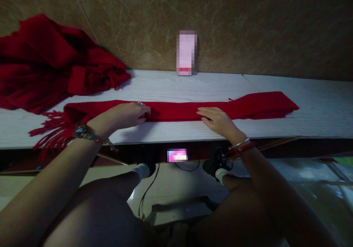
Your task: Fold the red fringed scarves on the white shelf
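Observation:
A long red scarf lies folded into a narrow strip across the white wooden ledge. Its fringe spreads out at the left end, and the right end is wider, with stacked layers showing. My left hand, wearing a ring, rests on the left part of the strip with its fingers curled down on the cloth. Further right, my right hand lies on the strip, fingers stretched out and pointing left over the fabric.
A loose heap of red fringed cloth sits at the back left. Against the brown marbled wall stands a blurred pink item. Below the ledge are a blurred bright screen-like item, a black cable and my feet.

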Demonstrator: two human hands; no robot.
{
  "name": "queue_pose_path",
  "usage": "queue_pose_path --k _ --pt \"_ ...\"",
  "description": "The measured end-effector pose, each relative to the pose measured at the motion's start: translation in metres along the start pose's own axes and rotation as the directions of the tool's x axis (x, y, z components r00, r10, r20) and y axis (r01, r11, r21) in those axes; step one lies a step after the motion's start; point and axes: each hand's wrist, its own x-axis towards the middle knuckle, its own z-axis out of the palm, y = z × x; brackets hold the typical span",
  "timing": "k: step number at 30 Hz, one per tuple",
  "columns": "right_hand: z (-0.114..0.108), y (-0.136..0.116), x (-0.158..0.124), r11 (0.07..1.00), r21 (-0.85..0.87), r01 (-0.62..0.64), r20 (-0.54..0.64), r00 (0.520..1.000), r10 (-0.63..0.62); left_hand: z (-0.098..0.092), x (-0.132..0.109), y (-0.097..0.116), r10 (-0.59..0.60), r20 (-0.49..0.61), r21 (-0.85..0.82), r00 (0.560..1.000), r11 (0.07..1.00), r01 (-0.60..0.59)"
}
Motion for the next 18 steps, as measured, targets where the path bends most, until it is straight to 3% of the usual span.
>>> queue_pose_path --k 5,10,18 --pt "-0.001 0.001 0.001 1.000 -0.009 0.013 0.015 1.000 -0.013 -0.001 0.002 0.005 0.013 -0.019 0.032 1.000 0.999 -0.012" --pt "-0.004 -0.001 0.000 1.000 -0.003 -0.012 -0.064 0.998 0.012 -0.012 0.000 0.008 0.001 -0.075 0.061 0.997 0.998 0.004" --pt "0.000 0.000 -0.001 1.000 0.024 0.019 -0.039 0.999 -0.018 -0.002 0.001 0.006 0.038 0.002 0.017 0.999 0.999 -0.038"
